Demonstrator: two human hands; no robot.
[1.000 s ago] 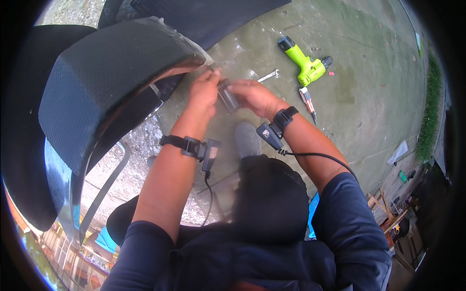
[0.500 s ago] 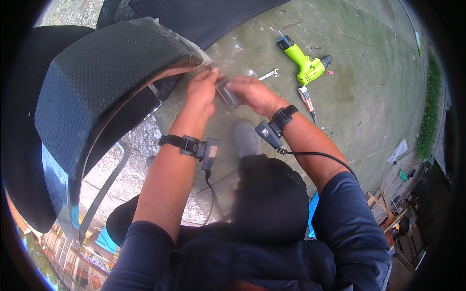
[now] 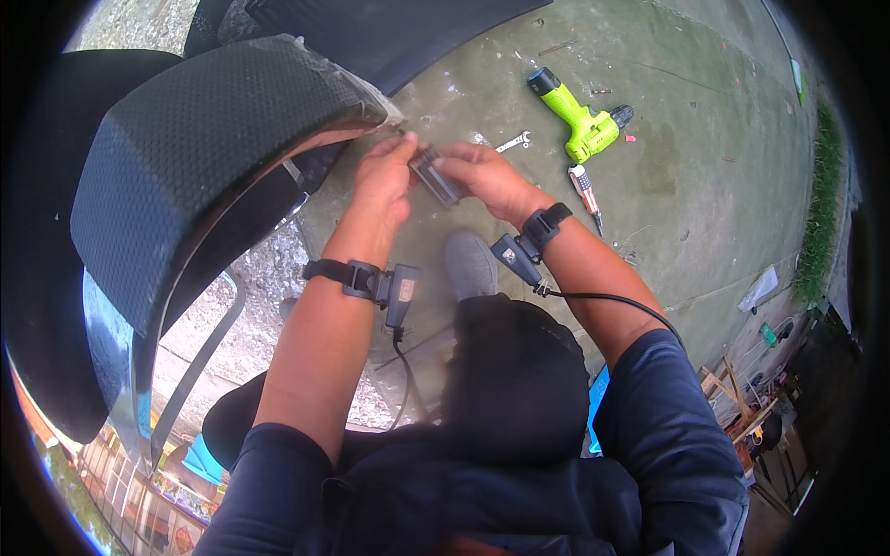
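You're gripping a small dark block (image 3: pixel 436 176) w/ both hands: left hand (image 3: pixel 385 176) and right hand (image 3: pixel 482 171) pinching its ends, prob. a metal part, just beside the black fender (image 3: pixel 213 139), above concrete ground (image 3: pixel 705 213).

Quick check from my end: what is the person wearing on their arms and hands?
Both hands, left hand and right hand, are bare, with no gloves. Dark blue sleeves are pushed up above the elbows. Each wrist has a black strap carrying a small black device, each with a black cable attached.

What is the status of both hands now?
Left hand and right hand both grip small dark part. Seat close at left. Drill lies apart.
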